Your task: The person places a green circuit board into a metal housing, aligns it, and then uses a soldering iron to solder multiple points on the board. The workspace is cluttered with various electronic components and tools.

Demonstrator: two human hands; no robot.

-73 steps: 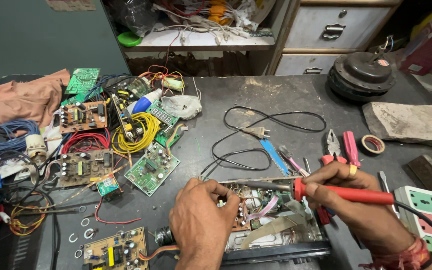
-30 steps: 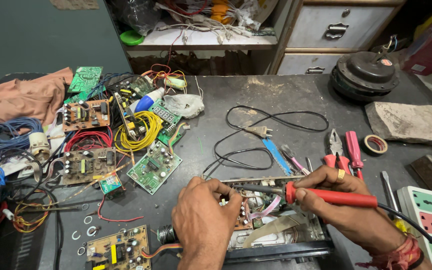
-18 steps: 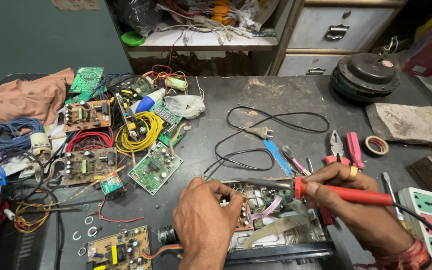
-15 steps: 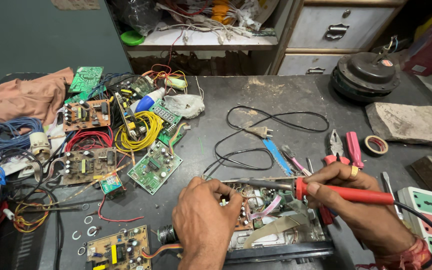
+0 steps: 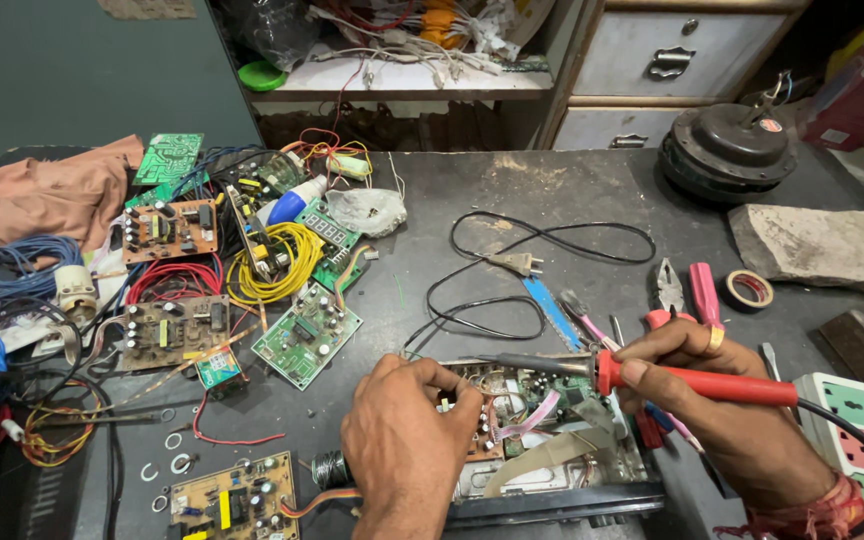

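Note:
An opened electronic device (image 5: 552,440) with an exposed circuit board lies at the near edge of the dark workbench (image 5: 572,200). My right hand (image 5: 722,400) grips a red-handled soldering iron (image 5: 692,380), its metal tip pointing left over the board. My left hand (image 5: 407,440) rests on the left part of the board, fingertips pinched on a small component or wire there; what it pinches is too small to tell.
Several loose circuit boards (image 5: 307,335), yellow (image 5: 272,265), red and blue wire coils lie at left. A black cable with plug (image 5: 517,262), pliers (image 5: 672,290), tape roll (image 5: 749,288), a fan motor (image 5: 727,150), a stone slab (image 5: 822,245) and a power strip (image 5: 852,430) sit at right.
Both hands stay on the device with only small shifts; the soldering iron's handle has drifted slightly right and back, its tip still over the board.

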